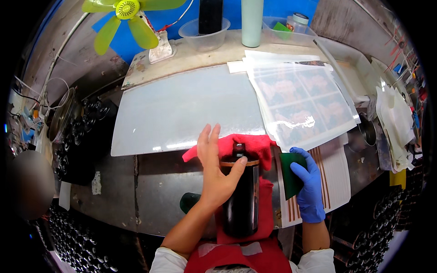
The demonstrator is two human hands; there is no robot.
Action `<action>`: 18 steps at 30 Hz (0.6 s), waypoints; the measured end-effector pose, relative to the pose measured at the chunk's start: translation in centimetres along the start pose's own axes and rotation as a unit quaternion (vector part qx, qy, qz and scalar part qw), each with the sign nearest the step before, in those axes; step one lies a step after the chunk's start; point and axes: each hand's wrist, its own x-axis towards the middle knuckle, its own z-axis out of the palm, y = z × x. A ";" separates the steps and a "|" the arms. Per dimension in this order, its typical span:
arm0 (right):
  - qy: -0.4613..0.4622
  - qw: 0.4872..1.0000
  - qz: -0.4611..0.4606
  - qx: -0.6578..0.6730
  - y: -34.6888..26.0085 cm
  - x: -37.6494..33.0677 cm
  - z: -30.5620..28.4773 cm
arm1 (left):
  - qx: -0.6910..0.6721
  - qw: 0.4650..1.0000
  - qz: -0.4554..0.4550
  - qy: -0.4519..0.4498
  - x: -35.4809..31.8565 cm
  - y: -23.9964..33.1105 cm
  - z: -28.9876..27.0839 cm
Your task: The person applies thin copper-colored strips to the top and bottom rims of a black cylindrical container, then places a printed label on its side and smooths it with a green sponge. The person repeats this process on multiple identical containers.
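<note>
A glossy black cylinder (241,200) with a copper-coloured band and a black knob at its far end lies on a pink-red cloth (268,150) in front of me. My left hand (217,175), bare, reaches over its far left side. The fingers are stretched out and the thumb lies across the band. My right hand (312,191), in a blue glove, pinches a flat dark green scraper-like piece (290,175) between thumb and fingers. That piece hangs over a white sheet with brown stripes (339,182), right of the cylinder. A dark green object (189,201) sits left of the cylinder, partly behind my forearm.
A pale glossy board (186,109) covers the table's middle. Printed transfer sheets (300,95) are stacked right of it. Along the back stand a yellow-green fan (127,9), a plastic bowl (205,38) and a mint bottle (251,22). Racks of black parts (77,236) flank the table.
</note>
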 end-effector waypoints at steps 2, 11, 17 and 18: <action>-0.014 1.000 -0.003 -0.009 0.4 0.2 0.4 | 0.025 1.000 0.004 0.000 0.1 0.3 0.1; -0.062 0.972 -0.163 -0.157 -2.4 -0.6 5.5 | 0.221 0.963 0.143 -0.066 -7.1 4.7 -2.4; -0.056 0.822 -0.346 -0.449 -1.1 -0.8 9.2 | 0.411 0.870 0.176 -0.208 -11.4 3.5 -1.1; -0.046 0.848 -0.299 -0.435 -0.8 -0.8 8.5 | 0.460 0.843 0.188 -0.205 -11.6 2.6 -1.2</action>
